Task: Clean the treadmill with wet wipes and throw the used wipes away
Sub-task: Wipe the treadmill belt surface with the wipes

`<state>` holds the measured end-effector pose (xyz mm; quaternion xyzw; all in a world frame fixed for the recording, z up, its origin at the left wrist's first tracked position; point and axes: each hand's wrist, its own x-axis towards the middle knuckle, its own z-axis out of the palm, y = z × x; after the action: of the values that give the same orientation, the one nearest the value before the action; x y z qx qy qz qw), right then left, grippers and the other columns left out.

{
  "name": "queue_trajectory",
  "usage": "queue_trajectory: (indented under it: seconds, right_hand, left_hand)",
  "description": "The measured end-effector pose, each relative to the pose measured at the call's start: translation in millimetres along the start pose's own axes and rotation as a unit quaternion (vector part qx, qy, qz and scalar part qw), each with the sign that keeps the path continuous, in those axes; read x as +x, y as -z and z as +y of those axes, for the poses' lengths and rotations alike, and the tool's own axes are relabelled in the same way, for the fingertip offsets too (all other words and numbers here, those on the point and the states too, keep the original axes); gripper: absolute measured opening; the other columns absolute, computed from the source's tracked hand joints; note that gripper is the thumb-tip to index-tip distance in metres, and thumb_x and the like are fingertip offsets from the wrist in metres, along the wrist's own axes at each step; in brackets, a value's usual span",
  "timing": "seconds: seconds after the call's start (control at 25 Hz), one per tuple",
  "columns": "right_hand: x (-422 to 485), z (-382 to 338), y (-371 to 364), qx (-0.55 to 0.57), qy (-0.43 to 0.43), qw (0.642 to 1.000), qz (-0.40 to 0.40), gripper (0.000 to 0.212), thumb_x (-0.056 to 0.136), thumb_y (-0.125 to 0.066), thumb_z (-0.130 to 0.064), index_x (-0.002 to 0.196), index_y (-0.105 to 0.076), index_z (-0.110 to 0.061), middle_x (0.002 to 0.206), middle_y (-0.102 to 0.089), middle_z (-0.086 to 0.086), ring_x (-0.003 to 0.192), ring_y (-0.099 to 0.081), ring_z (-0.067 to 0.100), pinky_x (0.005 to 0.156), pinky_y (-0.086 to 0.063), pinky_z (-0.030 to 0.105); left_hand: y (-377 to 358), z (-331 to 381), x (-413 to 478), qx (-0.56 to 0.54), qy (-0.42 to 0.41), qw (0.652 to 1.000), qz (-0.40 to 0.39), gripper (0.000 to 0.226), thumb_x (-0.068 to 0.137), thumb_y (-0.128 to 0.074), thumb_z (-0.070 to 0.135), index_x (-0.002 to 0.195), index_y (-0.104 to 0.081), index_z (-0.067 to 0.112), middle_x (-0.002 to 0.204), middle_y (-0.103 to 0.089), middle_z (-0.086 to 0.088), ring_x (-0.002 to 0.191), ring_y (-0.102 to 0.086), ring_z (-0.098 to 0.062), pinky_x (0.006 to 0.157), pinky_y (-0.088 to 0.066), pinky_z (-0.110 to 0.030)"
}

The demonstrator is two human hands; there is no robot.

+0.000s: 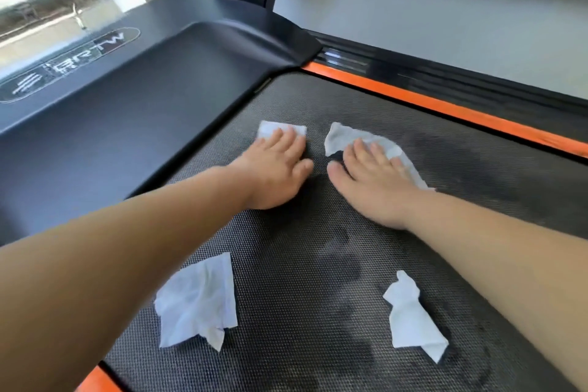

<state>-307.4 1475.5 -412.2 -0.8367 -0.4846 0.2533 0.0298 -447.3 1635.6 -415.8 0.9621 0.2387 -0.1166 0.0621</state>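
While the left grip (273, 169) and right grip (375, 181) pressed flat with straight fingers on wet wipes (342, 137), a wipe might bunch on the rough treadmill belt (318, 264) and miss dirt.

My left hand (276, 169) and right hand (370, 181) each press a wipe flat on the belt (318, 248); two crumpled wipes lie nearer me.
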Motion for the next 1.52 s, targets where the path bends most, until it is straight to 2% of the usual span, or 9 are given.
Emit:
queue_trajectory:
  seconds: [0.32,0.48,0.64,0.8,1.0,1.24,1.36,1.44,1.52]
  right_hand:
    - [-70,23,-23,-0.032,0.012,0.999,-0.021,0.083,0.088,-0.003,-0.075,0.160,0.013,-0.036,0.162,0.030,-0.019,0.146,0.035,0.002,0.125,0.015,0.041]
    - [-42,30,-13,0.017,-0.008,1.000,0.011,0.074,0.095,-0.003,-0.070,0.161,0.004,-0.038,0.166,0.019,-0.019,0.151,0.025,0.005,0.125,0.014,0.041]
    - [-7,31,6,0.046,-0.058,0.996,0.049,0.075,0.096,0.001,-0.064,0.162,-0.012,-0.032,0.170,0.006,-0.009,0.156,0.014,0.013,0.125,0.007,0.048]
    - [0,11,0,0.012,0.091,0.996,-0.006,0.081,0.091,0.000,-0.065,0.163,-0.011,-0.029,0.169,0.005,-0.012,0.154,0.016,0.007,0.126,0.008,0.047]
    - [41,15,25,0.013,0.107,0.994,0.012,0.055,0.108,-0.006,-0.045,0.153,-0.034,-0.034,0.163,-0.021,-0.016,0.157,-0.001,0.022,0.126,0.003,0.045]
    - [74,21,26,0.021,-0.099,0.991,0.081,0.075,0.094,0.002,-0.051,0.159,-0.020,-0.020,0.170,-0.006,0.001,0.157,-0.001,0.018,0.126,-0.004,0.048]
    - [55,18,11,-0.060,0.020,0.996,0.070,0.076,0.093,-0.001,-0.050,0.151,-0.032,-0.012,0.167,-0.015,0.008,0.156,-0.005,0.024,0.124,-0.008,0.056]
    - [33,37,13,-0.032,0.095,0.994,0.046,0.070,0.100,-0.006,-0.052,0.157,-0.029,-0.020,0.169,-0.012,-0.004,0.156,-0.001,0.013,0.127,-0.004,0.045]
    - [6,64,33,0.085,0.034,0.996,0.018,0.061,0.105,-0.014,-0.055,0.160,-0.023,-0.031,0.168,-0.010,-0.016,0.155,-0.001,0.005,0.124,0.002,0.028]
  left_hand:
    - [-6,30,-71,-0.011,-0.126,0.992,-0.022,0.070,0.106,-0.016,0.054,0.164,0.001,0.018,0.171,0.008,-0.001,0.156,0.013,-0.015,0.122,0.013,-0.027]
    - [-10,17,-40,-0.008,0.006,1.000,0.029,0.071,0.105,-0.016,0.054,0.164,0.001,0.017,0.171,0.005,-0.007,0.157,0.009,-0.022,0.127,0.005,-0.039]
    - [-12,29,-28,0.012,-0.133,0.991,0.014,0.068,0.107,-0.020,0.050,0.164,-0.002,0.018,0.171,0.002,-0.003,0.158,0.004,-0.019,0.128,-0.001,-0.040]
    - [8,-13,20,-0.026,0.038,0.999,0.008,0.067,0.107,-0.019,0.047,0.163,-0.003,0.014,0.171,0.002,-0.009,0.158,0.005,-0.021,0.128,-0.002,-0.043]
    - [-2,-5,13,-0.014,-0.124,0.992,0.016,0.062,0.109,-0.022,0.041,0.164,-0.003,0.019,0.171,0.004,-0.001,0.157,0.008,-0.015,0.127,0.006,-0.035]
    - [19,-40,52,-0.021,0.116,0.993,0.022,0.064,0.109,-0.016,0.043,0.163,-0.005,0.011,0.171,0.002,-0.011,0.158,0.006,-0.024,0.127,0.001,-0.043]
    - [22,6,64,-0.026,-0.016,0.999,0.021,0.058,0.110,-0.020,0.034,0.162,-0.014,0.009,0.171,-0.006,-0.011,0.157,-0.002,-0.023,0.127,-0.003,-0.040]
    - [21,16,67,-0.024,-0.108,0.994,0.015,0.058,0.111,-0.024,0.032,0.164,-0.008,0.014,0.171,-0.003,-0.005,0.157,0.001,-0.018,0.126,0.001,-0.034]
    - [26,2,74,-0.041,-0.083,0.996,0.006,0.059,0.111,-0.025,0.034,0.164,-0.004,0.019,0.171,-0.001,-0.002,0.157,0.003,-0.015,0.127,0.003,-0.032]
